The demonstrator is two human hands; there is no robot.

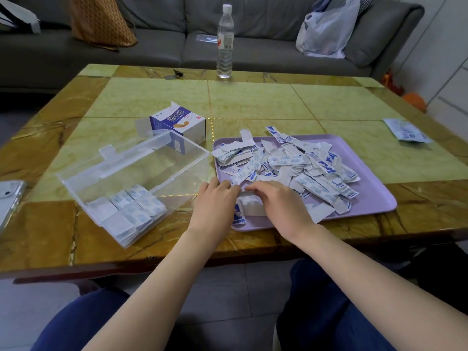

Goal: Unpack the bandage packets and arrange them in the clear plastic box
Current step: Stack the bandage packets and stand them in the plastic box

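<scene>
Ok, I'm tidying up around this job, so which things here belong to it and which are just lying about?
Job: clear plastic box, stacked packets inside it, loose packets on the purple tray, opened bandage carton.
Lying about: water bottle, phone, keys, printed pack at the right edge, plastic bag on the sofa.

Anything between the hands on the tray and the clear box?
Nothing visible. Left hand and right hand hold bandage packets at the tray's near left corner. Only a bare strip of table separates them from the clear plastic box, whose lid stands open at the far side.
</scene>
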